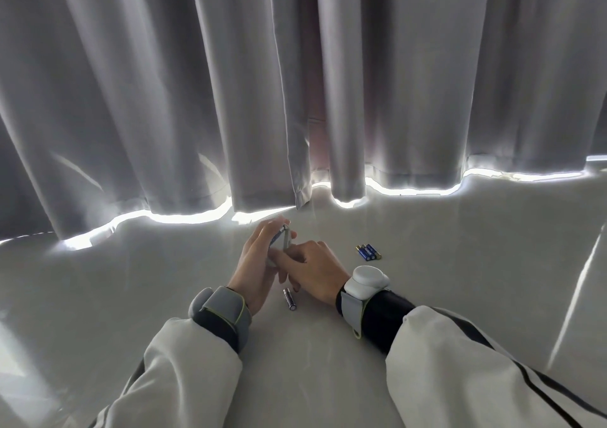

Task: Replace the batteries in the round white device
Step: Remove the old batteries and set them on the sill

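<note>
left hand (259, 256) grips the device (285, 237), right hand (312, 270) fingers pinched at a cell inside; one battery (289, 299) out at 6 o'clock, spares (368, 251) waiting at 3 (judging midway).

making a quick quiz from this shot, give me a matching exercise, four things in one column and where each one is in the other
Things:
1. round white device
2. single battery
3. cluster of batteries
4. curtain

Places:
A. lying on the surface just below the two hands
B. hanging behind the work surface, light showing under its hem
C. held in the left hand, with the right hand working at it
D. lying together on the surface to the right of the hands

Pairs: 1-C, 2-A, 3-D, 4-B
</note>
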Motion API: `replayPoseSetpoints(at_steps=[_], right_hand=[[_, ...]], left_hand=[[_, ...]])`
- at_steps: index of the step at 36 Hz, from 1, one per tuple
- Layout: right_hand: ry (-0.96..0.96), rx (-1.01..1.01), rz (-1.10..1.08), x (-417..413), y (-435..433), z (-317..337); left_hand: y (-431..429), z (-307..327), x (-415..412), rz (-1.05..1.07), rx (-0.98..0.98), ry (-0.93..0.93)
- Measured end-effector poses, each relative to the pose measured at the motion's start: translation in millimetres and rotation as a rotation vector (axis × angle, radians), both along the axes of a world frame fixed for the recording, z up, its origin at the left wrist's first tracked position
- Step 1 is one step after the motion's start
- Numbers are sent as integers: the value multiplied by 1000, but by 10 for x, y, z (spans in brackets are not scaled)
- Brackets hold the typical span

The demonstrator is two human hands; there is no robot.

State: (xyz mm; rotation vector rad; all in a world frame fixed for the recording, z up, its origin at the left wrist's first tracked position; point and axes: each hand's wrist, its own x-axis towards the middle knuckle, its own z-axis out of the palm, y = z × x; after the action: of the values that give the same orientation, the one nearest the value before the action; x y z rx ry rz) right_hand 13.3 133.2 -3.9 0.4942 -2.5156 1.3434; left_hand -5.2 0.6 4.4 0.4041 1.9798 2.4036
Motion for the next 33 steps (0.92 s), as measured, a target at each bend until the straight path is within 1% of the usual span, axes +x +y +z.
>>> replayPoseSetpoints(at_steps=[4, 8, 14, 20, 25, 29, 33], right_hand=[[-3, -2, 0, -18, 0, -11], [-8, -25, -2, -40, -14, -21], [-61, -50, 5, -89, -11, -48], [-82, -73, 34, -105, -12, -53], [-84, -78, 84, -91, -12, -49], [-29, -50, 70, -65, -12, -44], [111, -44, 32, -65, -12, -31]], left_hand=[[0, -14, -3, 6, -3, 24], [-8, -32, 10, -5, -46, 87], [-8, -35, 22, 13, -93, 130], [-6, -43, 7, 18, -110, 133], [-26, -27, -4, 29, -69, 82], [-15, -14, 2, 30, -48, 53], [-1, 10, 6, 10, 48, 28]])
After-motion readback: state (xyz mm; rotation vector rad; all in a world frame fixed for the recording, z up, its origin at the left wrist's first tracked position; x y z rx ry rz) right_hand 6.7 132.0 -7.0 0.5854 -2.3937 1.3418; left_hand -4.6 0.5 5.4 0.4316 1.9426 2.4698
